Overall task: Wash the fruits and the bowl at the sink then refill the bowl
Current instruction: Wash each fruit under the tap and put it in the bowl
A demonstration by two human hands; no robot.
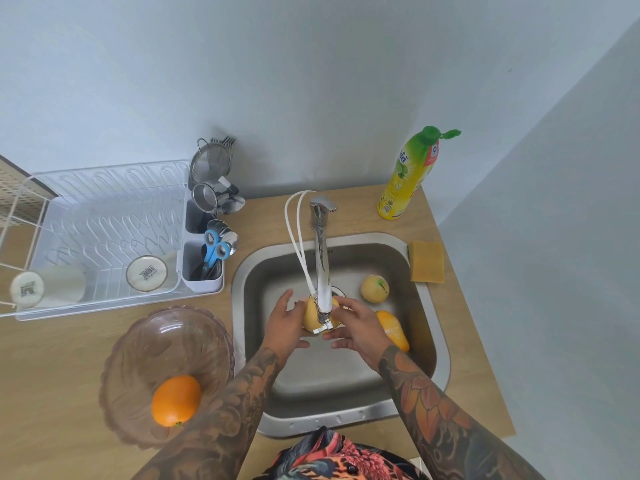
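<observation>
Over the steel sink (429, 327), my left hand (284, 327) and my right hand (356, 327) together hold a yellow fruit (311, 315) right under the faucet (322, 271) spout. The spout hides part of the fruit. Two more fruits lie in the basin: a pale yellow apple (374, 289) and an orange-yellow mango (393, 329) behind my right hand. A clear pinkish bowl (152, 344) stands on the counter to the left of the sink, with one orange (176, 400) inside it.
A white dish rack (104, 216) with two cups fills the left counter, its utensil caddy (202, 268) holding scissors and strainers. A yellow dish soap bottle (408, 178) and a yellow sponge (427, 261) sit at the sink's back right. Walls close the back and right.
</observation>
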